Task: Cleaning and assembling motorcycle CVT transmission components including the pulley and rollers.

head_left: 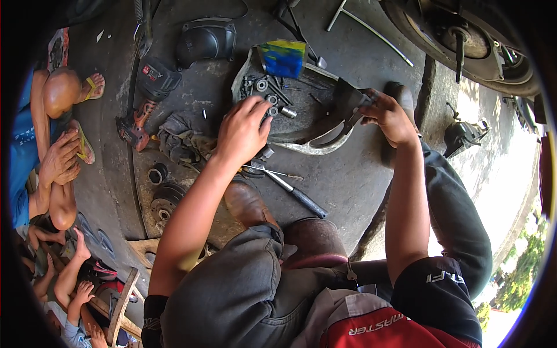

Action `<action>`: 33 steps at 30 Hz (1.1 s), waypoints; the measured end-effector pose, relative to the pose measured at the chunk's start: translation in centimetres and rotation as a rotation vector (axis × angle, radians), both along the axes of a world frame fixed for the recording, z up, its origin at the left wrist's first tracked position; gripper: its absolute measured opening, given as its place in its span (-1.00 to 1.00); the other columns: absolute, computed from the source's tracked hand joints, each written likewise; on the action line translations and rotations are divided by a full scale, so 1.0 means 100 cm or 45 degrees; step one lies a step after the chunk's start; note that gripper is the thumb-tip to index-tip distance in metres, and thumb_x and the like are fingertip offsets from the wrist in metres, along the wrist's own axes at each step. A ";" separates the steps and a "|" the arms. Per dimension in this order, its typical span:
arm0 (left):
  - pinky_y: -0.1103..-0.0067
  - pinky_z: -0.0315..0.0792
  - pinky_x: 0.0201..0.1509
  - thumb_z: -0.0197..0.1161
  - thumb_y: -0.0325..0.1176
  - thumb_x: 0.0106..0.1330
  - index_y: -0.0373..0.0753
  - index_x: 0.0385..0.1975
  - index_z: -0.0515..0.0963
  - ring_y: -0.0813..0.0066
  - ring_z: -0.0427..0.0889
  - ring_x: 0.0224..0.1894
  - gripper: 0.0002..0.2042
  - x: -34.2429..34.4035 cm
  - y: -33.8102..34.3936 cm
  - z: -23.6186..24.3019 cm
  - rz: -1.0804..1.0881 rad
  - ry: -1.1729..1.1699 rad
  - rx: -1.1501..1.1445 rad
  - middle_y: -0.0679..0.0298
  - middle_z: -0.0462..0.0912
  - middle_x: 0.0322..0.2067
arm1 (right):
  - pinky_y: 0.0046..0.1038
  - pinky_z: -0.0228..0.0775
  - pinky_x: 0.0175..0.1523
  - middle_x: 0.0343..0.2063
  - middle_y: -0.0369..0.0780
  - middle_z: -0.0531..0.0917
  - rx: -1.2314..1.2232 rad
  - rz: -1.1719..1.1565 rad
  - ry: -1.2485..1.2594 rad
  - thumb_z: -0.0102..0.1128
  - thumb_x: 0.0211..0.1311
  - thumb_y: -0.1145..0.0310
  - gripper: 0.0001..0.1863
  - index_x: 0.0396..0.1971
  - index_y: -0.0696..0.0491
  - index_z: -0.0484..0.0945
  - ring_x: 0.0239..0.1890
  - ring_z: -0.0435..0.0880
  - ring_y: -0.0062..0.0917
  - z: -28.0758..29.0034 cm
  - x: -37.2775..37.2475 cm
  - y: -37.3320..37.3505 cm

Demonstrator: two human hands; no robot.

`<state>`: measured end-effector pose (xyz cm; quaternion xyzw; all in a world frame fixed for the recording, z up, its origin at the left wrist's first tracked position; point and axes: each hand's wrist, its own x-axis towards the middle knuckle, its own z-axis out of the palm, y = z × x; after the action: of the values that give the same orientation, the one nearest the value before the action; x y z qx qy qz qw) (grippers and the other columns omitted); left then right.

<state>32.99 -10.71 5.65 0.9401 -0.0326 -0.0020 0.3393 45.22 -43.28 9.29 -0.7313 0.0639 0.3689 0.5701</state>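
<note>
A dark curved tray [325, 139] with a pale worn rim lies on the ground in front of me, holding several small metal parts. My left hand [246, 124] reaches over its left side with bent, parted fingers, touching round metal sockets [272, 110]. A short metal cylinder [288, 112] lies right beside those fingertips. At the tray's right end, my right hand [386, 116] is closed on the narrow tip, thumb and fingers pinching it. A blue and yellow packet [282, 58] rests on the tray's far edge.
A cordless impact wrench [148, 98], a black cover [206, 43] and a dark rag [180, 136] lie left. Near my shoe is a hammer-like tool [296, 194]. A motorcycle wheel [464, 40] stands at upper right. People sit along the left; a T-handle wrench [371, 32] lies beyond the tray.
</note>
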 end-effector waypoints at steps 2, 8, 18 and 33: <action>0.25 0.57 0.15 0.36 -0.40 0.32 -0.28 0.06 0.62 0.00 0.66 0.05 -0.68 0.020 -0.007 -0.018 -0.165 0.000 0.117 0.10 0.64 0.01 | -0.47 0.50 -0.09 -0.19 -0.25 0.73 0.050 -0.206 0.064 0.20 0.30 0.48 -0.69 0.03 0.18 0.59 -0.17 0.67 -0.55 0.006 0.000 -0.016; 0.20 0.53 0.19 0.38 -0.38 0.28 -0.30 0.04 0.62 0.02 0.62 0.13 -0.66 0.029 -0.020 -0.022 -0.223 0.292 0.247 0.06 0.56 0.15 | -0.49 0.37 -0.25 -0.29 -0.30 0.70 0.368 -0.488 0.180 0.07 0.38 0.31 -0.74 -0.06 0.08 0.61 -0.38 0.58 -0.57 -0.002 0.003 -0.036; 0.23 0.46 0.22 0.36 -0.37 0.29 -0.27 -0.11 0.62 0.03 0.60 0.06 -0.78 0.008 -0.015 0.019 -0.103 0.189 0.026 0.09 0.67 -0.02 | -0.54 0.41 -0.31 -0.36 -0.24 0.73 0.087 -0.376 0.127 0.24 0.45 0.25 -0.75 -0.13 0.14 0.68 -0.40 0.70 -0.56 -0.018 -0.025 0.028; 0.44 0.62 -0.05 0.39 -0.40 0.33 -0.20 0.00 0.64 0.31 0.75 -0.09 -0.73 -0.377 0.042 0.082 1.267 0.571 -0.488 0.17 0.73 -0.08 | -0.52 0.57 -0.15 -0.17 -0.22 0.78 -0.068 -0.064 -0.184 0.25 0.45 0.20 -0.65 0.04 0.11 0.69 -0.26 0.75 -0.55 -0.029 -0.041 0.070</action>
<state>-4.68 -6.54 13.82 0.7406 0.4863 -0.0353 0.4623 41.08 -36.23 6.41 -0.7692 0.0508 0.2989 0.5625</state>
